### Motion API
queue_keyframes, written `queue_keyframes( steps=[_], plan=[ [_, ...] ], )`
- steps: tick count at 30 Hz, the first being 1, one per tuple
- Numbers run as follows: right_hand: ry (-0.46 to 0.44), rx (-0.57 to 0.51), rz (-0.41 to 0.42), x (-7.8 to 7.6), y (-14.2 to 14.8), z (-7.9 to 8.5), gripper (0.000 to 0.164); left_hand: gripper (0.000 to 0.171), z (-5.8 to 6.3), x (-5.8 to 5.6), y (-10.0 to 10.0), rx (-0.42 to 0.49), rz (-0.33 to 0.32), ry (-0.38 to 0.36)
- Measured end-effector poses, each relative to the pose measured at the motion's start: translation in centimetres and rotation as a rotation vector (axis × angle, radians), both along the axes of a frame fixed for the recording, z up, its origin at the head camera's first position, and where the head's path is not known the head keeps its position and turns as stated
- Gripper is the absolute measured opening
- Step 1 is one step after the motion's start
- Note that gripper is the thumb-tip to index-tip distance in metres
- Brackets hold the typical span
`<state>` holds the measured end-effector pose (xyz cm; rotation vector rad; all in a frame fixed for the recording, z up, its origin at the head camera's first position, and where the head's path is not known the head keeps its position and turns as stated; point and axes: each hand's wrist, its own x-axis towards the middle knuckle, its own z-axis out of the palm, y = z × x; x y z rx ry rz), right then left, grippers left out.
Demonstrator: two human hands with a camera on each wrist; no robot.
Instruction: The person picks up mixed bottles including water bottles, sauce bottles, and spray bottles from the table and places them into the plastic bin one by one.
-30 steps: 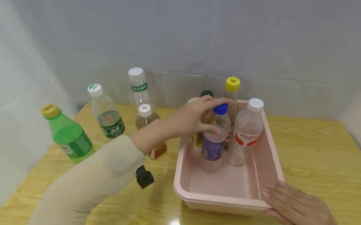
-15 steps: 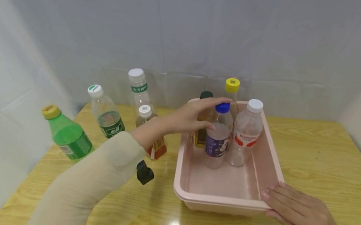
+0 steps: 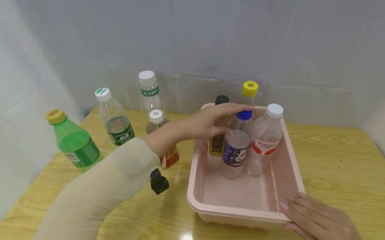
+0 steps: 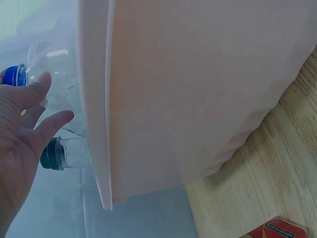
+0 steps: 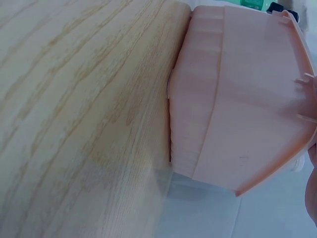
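Observation:
My left hand (image 3: pixel 207 124) reaches over a pink plastic tub (image 3: pixel 192 179). Its fingers extend over the blue cap of a clear bottle with a purple label (image 3: pixel 235 156); the thumb is spread at the bottle's left side. In the left wrist view the hand (image 4: pixel 27 119) shows thumb and fingers apart beside the blue cap (image 4: pixel 16 75). The bottle stands upright in the tub among a dark-capped bottle (image 3: pixel 217 143), a yellow-capped bottle (image 3: pixel 250 89) and a white-capped bottle with a red-and-white label (image 3: pixel 263 147). My right hand (image 3: pixel 327 229) lies with straight fingers on the tub's near right corner.
Left of the tub stand a green bottle (image 3: pixel 79 145), a clear bottle with a green label (image 3: pixel 120 129), another with a white cap (image 3: pixel 150 87) and a brownish bottle with a red label (image 3: pixel 171 158). A wrist-worn black device (image 3: pixel 159 182) hangs under the left sleeve. A grey sheet (image 3: pixel 208 25) backs the table.
The purple-labelled bottle has shifted right and a little back in the tub, and its label has turned. My left thumb has come off its front. The right hand stays on the corner.

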<state>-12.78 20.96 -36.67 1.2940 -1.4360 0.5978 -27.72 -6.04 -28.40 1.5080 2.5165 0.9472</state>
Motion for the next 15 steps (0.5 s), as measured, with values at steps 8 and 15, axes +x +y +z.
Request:
queue_keyframes(
  steps=[8,15],
  plan=[
    [0.004,0.015,-0.014,-0.04,0.16,-0.10,0.023,0.072,-0.16,-0.05,-0.12,0.039,-0.039,0.013],
    [0.008,0.015,-0.007,-0.07,0.19,-0.19,0.023,0.086,-0.03,0.10,-0.55,0.052,-0.027,-0.002]
  ],
)
